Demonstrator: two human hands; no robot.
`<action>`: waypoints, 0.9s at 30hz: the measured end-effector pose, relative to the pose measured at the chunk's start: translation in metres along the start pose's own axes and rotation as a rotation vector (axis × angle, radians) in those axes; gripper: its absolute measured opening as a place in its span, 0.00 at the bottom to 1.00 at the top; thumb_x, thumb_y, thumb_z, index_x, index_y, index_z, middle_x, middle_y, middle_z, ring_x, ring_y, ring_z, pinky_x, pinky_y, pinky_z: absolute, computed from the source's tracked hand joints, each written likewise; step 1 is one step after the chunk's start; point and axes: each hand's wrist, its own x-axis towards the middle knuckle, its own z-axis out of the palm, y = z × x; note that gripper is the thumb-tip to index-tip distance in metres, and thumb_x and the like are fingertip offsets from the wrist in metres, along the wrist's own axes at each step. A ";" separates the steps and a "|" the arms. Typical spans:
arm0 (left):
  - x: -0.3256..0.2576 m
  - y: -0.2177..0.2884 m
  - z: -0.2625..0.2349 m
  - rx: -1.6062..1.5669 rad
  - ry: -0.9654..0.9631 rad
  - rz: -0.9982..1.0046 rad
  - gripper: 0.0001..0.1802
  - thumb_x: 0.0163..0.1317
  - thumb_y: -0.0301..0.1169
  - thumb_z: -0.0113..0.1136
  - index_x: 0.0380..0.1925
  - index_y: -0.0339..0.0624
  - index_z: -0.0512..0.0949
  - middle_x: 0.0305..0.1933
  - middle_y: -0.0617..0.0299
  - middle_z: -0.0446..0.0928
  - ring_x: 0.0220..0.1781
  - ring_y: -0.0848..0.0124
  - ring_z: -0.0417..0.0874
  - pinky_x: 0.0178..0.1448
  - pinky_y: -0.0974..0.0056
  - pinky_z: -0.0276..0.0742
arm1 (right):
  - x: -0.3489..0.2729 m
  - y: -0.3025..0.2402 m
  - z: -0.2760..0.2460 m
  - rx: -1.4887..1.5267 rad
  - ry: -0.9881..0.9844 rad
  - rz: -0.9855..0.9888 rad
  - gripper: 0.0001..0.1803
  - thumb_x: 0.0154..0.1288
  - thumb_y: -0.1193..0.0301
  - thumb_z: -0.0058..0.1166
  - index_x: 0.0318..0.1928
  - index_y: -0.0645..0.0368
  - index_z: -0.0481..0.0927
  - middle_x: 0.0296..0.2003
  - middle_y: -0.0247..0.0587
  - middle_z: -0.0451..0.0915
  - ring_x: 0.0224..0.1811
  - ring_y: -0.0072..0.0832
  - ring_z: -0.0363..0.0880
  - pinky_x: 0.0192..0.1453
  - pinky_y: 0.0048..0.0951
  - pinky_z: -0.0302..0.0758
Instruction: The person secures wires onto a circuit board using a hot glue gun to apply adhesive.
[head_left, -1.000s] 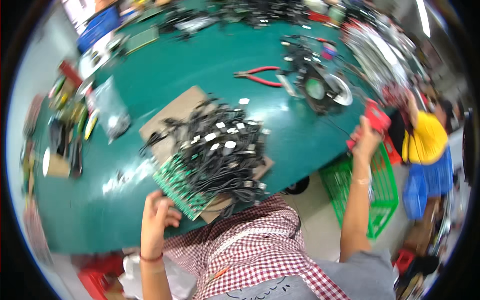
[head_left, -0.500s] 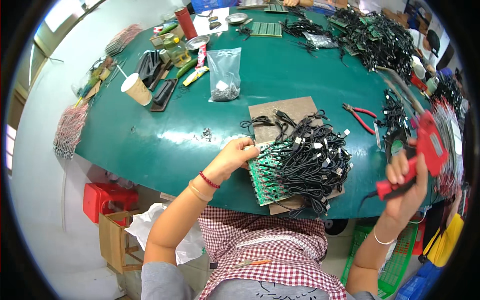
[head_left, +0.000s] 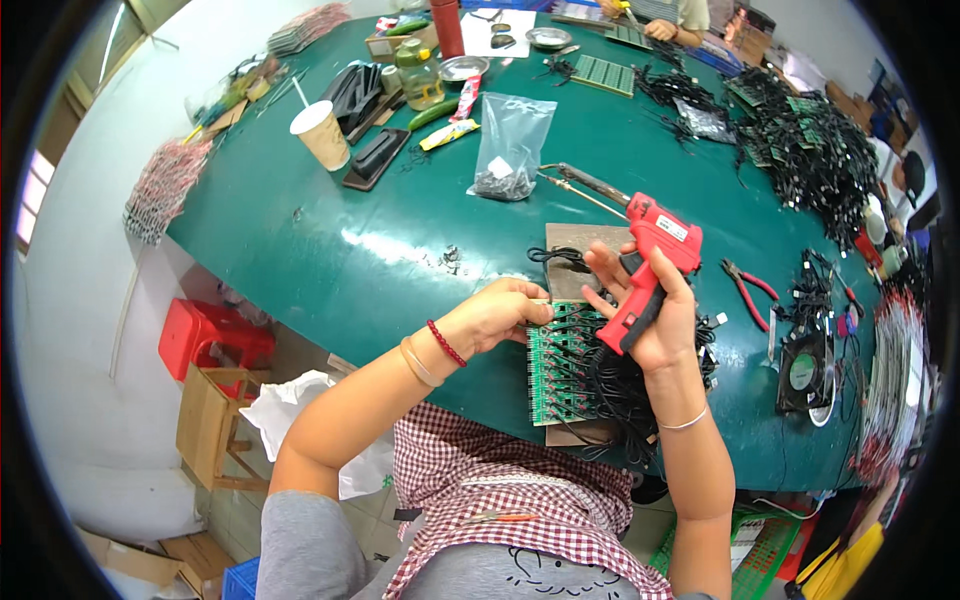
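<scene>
The right hand (head_left: 655, 315) is wrapping its fingers tight around the grip of the red glue gun (head_left: 650, 265), and the gun is pointing its metal nozzle up and away over the brown cardboard sheet (head_left: 580, 245). The left hand (head_left: 497, 313) is curling loosely, fingertips pressing on the top edge of the green circuit boards (head_left: 558, 370), which are lying just under the glue gun at the near edge of the green bench (head_left: 330, 250). A tangle of black wires (head_left: 625, 385) is spilling over those boards right below the gun, covering their right side. Beyond the gun's nozzle a clear plastic bag (head_left: 512, 150) is standing with dark bits in its bottom. Far to the left of the gun a paper cup (head_left: 322, 135) is sitting beside a black tray (head_left: 375, 157). To the right of the gun, red-handled pliers (head_left: 748, 290) are lying on the bench, and further right a small fan (head_left: 805, 370) is resting near the edge. Up beyond the gun, toward the far right, a big heap of wired boards (head_left: 810, 150) is crowding the bench.
</scene>
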 end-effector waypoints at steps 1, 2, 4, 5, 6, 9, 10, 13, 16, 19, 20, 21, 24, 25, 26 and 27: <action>0.000 -0.002 -0.001 -0.011 0.008 -0.001 0.07 0.59 0.28 0.55 0.37 0.39 0.75 0.34 0.67 0.77 0.36 0.77 0.76 0.43 0.68 0.73 | 0.000 -0.002 0.000 0.001 0.002 0.000 0.13 0.61 0.61 0.49 0.43 0.54 0.72 0.46 0.47 0.77 0.55 0.35 0.71 0.58 0.46 0.64; 0.000 -0.003 -0.003 -0.032 0.000 0.010 0.07 0.59 0.28 0.55 0.36 0.39 0.75 0.34 0.67 0.77 0.36 0.77 0.76 0.43 0.68 0.73 | 0.000 -0.002 0.002 0.000 0.009 -0.006 0.13 0.61 0.61 0.49 0.42 0.54 0.72 0.45 0.47 0.77 0.55 0.36 0.71 0.58 0.47 0.65; 0.003 -0.004 -0.003 -0.056 -0.012 0.017 0.06 0.59 0.28 0.55 0.36 0.39 0.75 0.34 0.68 0.77 0.36 0.77 0.76 0.43 0.69 0.73 | 0.003 -0.003 0.001 -0.002 0.004 0.001 0.13 0.61 0.62 0.49 0.42 0.55 0.72 0.45 0.48 0.77 0.55 0.37 0.71 0.59 0.48 0.65; 0.001 -0.004 -0.004 -0.050 -0.035 0.039 0.06 0.59 0.28 0.55 0.36 0.39 0.75 0.33 0.68 0.76 0.35 0.78 0.76 0.42 0.70 0.72 | 0.004 -0.003 0.000 -0.002 -0.004 0.002 0.13 0.61 0.62 0.49 0.41 0.55 0.72 0.44 0.48 0.77 0.55 0.37 0.71 0.59 0.49 0.65; 0.000 -0.004 -0.006 -0.043 -0.058 0.063 0.06 0.59 0.28 0.56 0.35 0.38 0.75 0.33 0.68 0.76 0.34 0.78 0.76 0.42 0.71 0.72 | 0.005 -0.003 -0.003 -0.003 0.001 0.008 0.13 0.61 0.62 0.49 0.41 0.55 0.72 0.44 0.48 0.77 0.55 0.37 0.71 0.59 0.49 0.65; 0.003 -0.012 -0.007 -0.092 -0.083 0.095 0.07 0.59 0.29 0.56 0.35 0.38 0.75 0.33 0.68 0.76 0.33 0.79 0.75 0.41 0.72 0.72 | 0.008 -0.002 -0.012 0.072 0.024 0.027 0.13 0.61 0.61 0.49 0.40 0.57 0.74 0.44 0.50 0.77 0.57 0.42 0.69 0.61 0.58 0.61; 0.004 -0.014 -0.009 -0.102 -0.082 0.088 0.07 0.59 0.29 0.56 0.35 0.38 0.75 0.33 0.68 0.76 0.33 0.79 0.75 0.41 0.72 0.72 | 0.008 -0.002 -0.013 0.105 0.007 0.039 0.13 0.60 0.62 0.49 0.40 0.57 0.74 0.44 0.50 0.77 0.56 0.41 0.70 0.61 0.56 0.62; 0.006 -0.017 -0.013 -0.101 -0.124 0.115 0.08 0.59 0.30 0.57 0.35 0.38 0.75 0.33 0.68 0.76 0.33 0.79 0.75 0.41 0.72 0.72 | 0.009 -0.002 -0.012 0.150 -0.007 0.051 0.13 0.60 0.61 0.49 0.39 0.57 0.74 0.44 0.49 0.77 0.56 0.40 0.70 0.61 0.55 0.62; 0.009 -0.025 -0.016 -0.139 -0.151 0.133 0.09 0.59 0.30 0.57 0.36 0.37 0.75 0.34 0.67 0.76 0.34 0.79 0.76 0.42 0.72 0.72 | 0.008 -0.001 -0.012 0.168 -0.009 0.041 0.13 0.61 0.62 0.49 0.39 0.57 0.74 0.43 0.49 0.77 0.56 0.39 0.70 0.61 0.58 0.61; 0.011 -0.034 -0.019 -0.158 -0.142 0.170 0.09 0.59 0.31 0.57 0.35 0.37 0.74 0.35 0.66 0.77 0.36 0.79 0.76 0.43 0.71 0.72 | 0.011 0.000 -0.014 0.196 -0.010 0.078 0.13 0.60 0.62 0.49 0.39 0.57 0.74 0.43 0.49 0.77 0.56 0.40 0.70 0.61 0.58 0.61; 0.012 -0.035 -0.019 -0.192 -0.167 0.192 0.09 0.59 0.31 0.57 0.36 0.36 0.74 0.36 0.65 0.77 0.36 0.79 0.76 0.44 0.71 0.73 | 0.011 0.000 -0.013 0.203 -0.003 0.082 0.13 0.60 0.62 0.49 0.39 0.57 0.74 0.42 0.49 0.77 0.56 0.41 0.70 0.61 0.59 0.61; 0.010 -0.035 -0.016 -0.228 -0.195 0.209 0.10 0.60 0.31 0.57 0.37 0.36 0.74 0.37 0.64 0.77 0.37 0.79 0.77 0.44 0.71 0.73 | 0.011 -0.001 -0.015 0.204 0.011 0.091 0.13 0.60 0.62 0.49 0.39 0.57 0.74 0.42 0.49 0.77 0.56 0.41 0.70 0.61 0.59 0.61; 0.010 -0.026 -0.009 -0.290 -0.204 0.173 0.12 0.61 0.31 0.55 0.42 0.36 0.73 0.40 0.63 0.77 0.39 0.78 0.78 0.46 0.69 0.75 | 0.015 -0.006 -0.017 0.220 -0.012 0.057 0.13 0.59 0.63 0.50 0.39 0.59 0.74 0.41 0.50 0.77 0.55 0.42 0.70 0.62 0.62 0.59; 0.011 -0.023 -0.008 -0.272 -0.188 0.167 0.13 0.62 0.31 0.54 0.43 0.36 0.73 0.40 0.63 0.77 0.39 0.77 0.78 0.46 0.68 0.75 | 0.015 -0.006 -0.017 0.220 -0.004 0.063 0.13 0.59 0.63 0.50 0.39 0.59 0.74 0.41 0.50 0.77 0.55 0.42 0.70 0.62 0.62 0.59; 0.006 -0.022 -0.005 -0.301 -0.167 0.140 0.15 0.62 0.32 0.53 0.47 0.36 0.71 0.42 0.62 0.77 0.43 0.75 0.78 0.48 0.66 0.75 | 0.015 -0.006 -0.019 0.271 -0.007 0.061 0.13 0.59 0.63 0.51 0.39 0.59 0.74 0.41 0.50 0.77 0.55 0.43 0.70 0.62 0.63 0.58; 0.001 -0.022 -0.001 -0.303 -0.170 0.136 0.15 0.62 0.32 0.53 0.47 0.36 0.71 0.42 0.62 0.77 0.43 0.75 0.78 0.48 0.66 0.75 | 0.016 -0.008 -0.020 0.323 -0.011 0.053 0.13 0.59 0.64 0.51 0.39 0.59 0.74 0.41 0.50 0.77 0.55 0.43 0.70 0.62 0.64 0.57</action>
